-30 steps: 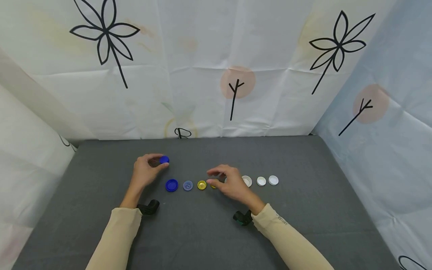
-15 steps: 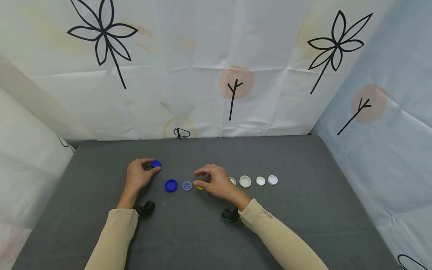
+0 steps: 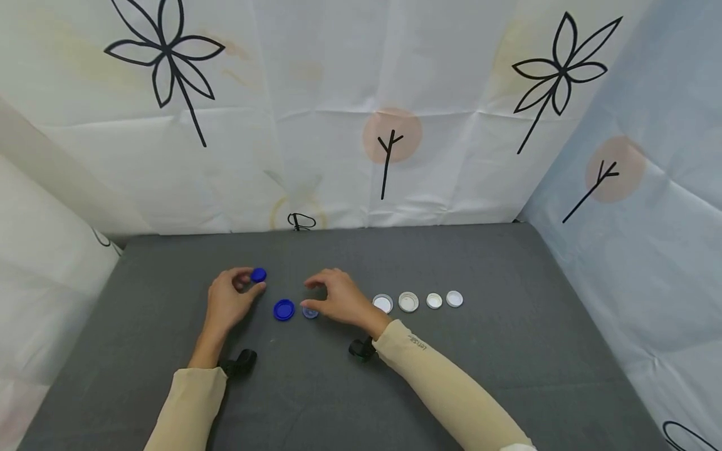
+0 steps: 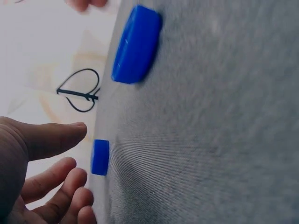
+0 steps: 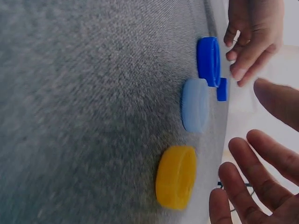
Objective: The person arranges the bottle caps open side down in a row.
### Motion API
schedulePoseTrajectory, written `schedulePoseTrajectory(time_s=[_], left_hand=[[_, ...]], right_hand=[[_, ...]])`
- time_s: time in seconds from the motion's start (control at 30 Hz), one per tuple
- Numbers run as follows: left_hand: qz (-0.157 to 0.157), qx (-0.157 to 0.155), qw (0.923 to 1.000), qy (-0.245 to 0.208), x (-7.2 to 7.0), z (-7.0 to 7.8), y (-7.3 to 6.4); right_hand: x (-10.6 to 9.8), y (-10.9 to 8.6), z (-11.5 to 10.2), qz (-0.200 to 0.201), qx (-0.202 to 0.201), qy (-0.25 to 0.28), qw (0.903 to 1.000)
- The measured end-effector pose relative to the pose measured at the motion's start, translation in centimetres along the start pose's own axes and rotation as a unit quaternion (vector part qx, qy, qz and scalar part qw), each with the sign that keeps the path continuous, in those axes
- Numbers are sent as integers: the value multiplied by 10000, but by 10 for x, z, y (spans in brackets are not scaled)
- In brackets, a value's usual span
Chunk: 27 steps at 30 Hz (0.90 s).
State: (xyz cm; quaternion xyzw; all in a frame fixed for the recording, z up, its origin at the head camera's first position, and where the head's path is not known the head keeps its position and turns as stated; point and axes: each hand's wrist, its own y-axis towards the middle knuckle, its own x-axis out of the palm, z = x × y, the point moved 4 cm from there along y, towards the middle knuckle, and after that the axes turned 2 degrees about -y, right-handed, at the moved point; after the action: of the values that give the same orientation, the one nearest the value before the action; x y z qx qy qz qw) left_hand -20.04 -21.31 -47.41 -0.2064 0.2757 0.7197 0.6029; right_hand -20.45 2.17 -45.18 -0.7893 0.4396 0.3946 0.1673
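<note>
The small blue bottle cap lies on the dark grey table beside my left hand. In the left wrist view that hand's thumb and fingers are spread apart near the small blue cap, with a gap to it. My right hand hovers with loosely bent fingers over the row, near the light blue cap, and holds nothing. To its left is a larger blue cap. The right wrist view shows a yellow cap below the fingers, hidden by the hand in the head view.
Several white caps line up to the right: one close to the right wrist, then another and two smaller ones, the last farthest right. A white printed cloth stands behind the table's back edge.
My right hand has moved left along the row, from the yellow caps toward the light blue one. My left hand has brought the small blue cap left and nearer, then let go of it.
</note>
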Motion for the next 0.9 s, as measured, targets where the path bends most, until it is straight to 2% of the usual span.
schedulePoseTrajectory(time_s=[0.1,0.2,0.3,0.4,0.53,0.63,0.77,0.9], left_hand=[[-266,-90,9995,-137,-1,2,-5],[-825,-154,9961,-266,0,1,-9],[-1463,-175,9884,-374,2,0,-12],[-1962,-100,9795,-444,2,-1,-13],[-2391,85,9696,-515,1,-3,-14],[-2533,399,9654,-469,0,-2,-14],[-2452,766,9658,-345,1,2,-15],[-2320,831,9689,-218,6,2,-14]], right_hand=[[7,6,-1,-290,175,-333,9989],[14,11,-1,-531,322,-702,9956],[20,14,-3,-637,407,-993,9922],[24,15,-6,-646,397,-1128,9907],[29,17,-10,-619,325,-1180,9905],[32,17,-12,-541,318,-1199,9908],[35,17,-13,-429,321,-1254,9907],[37,18,-15,-388,307,-1358,9895]])
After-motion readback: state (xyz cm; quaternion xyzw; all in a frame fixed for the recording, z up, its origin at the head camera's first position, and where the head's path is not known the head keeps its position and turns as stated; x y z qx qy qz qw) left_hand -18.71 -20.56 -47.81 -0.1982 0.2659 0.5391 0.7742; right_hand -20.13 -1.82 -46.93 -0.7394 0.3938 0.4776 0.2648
